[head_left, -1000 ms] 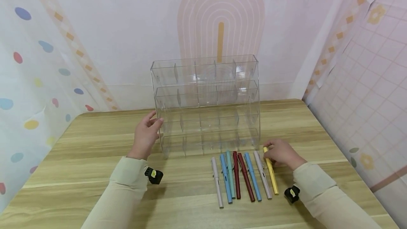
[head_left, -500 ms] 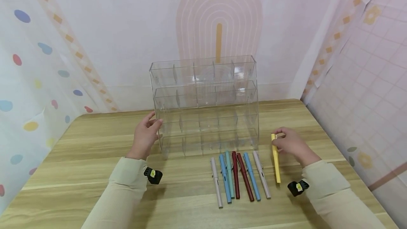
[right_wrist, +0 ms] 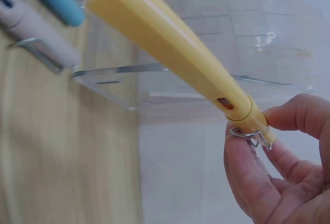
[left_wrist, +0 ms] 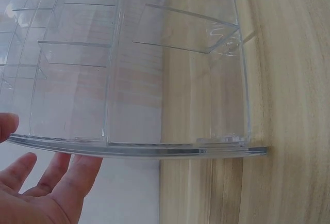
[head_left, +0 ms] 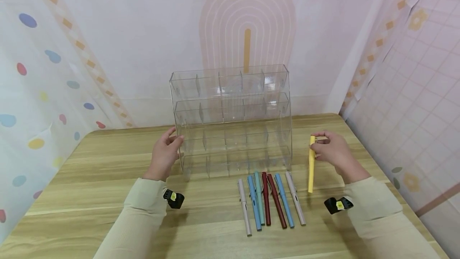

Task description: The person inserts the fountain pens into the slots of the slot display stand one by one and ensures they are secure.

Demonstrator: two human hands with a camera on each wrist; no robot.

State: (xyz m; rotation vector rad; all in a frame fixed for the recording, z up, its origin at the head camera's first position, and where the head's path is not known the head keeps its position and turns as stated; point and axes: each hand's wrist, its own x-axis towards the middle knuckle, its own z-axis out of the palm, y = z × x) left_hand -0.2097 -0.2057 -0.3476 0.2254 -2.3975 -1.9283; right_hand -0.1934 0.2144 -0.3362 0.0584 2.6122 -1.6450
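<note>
A clear acrylic pen rack (head_left: 233,119) with stepped tiers of compartments stands upright on the table. At its left side panel (left_wrist: 154,150) my left hand (head_left: 164,153) grips the edge, thumb (left_wrist: 7,126) at the front and fingers (left_wrist: 77,180) against the outer face. To the right of the rack, my right hand (head_left: 332,153) pinches a yellow fountain pen (head_left: 311,167) by the cap near the clip (right_wrist: 251,135). The pen hangs nearly vertical above the table, barrel end down. In the right wrist view the yellow pen (right_wrist: 175,43) slants across the rack.
Several capped pens lie in a row before the rack: a pale lilac pen (head_left: 245,207), a blue pen (head_left: 254,203), a teal pen (head_left: 259,199), dark red pens (head_left: 277,201), another blue pen (head_left: 285,201) and another lilac pen (head_left: 296,199). A patterned cloth (head_left: 143,43) hangs behind the table.
My right hand has lifted the yellow pen off the table from the right end of the row and moved it up and outward, turning it more upright. The left hand stays at the rack.
</note>
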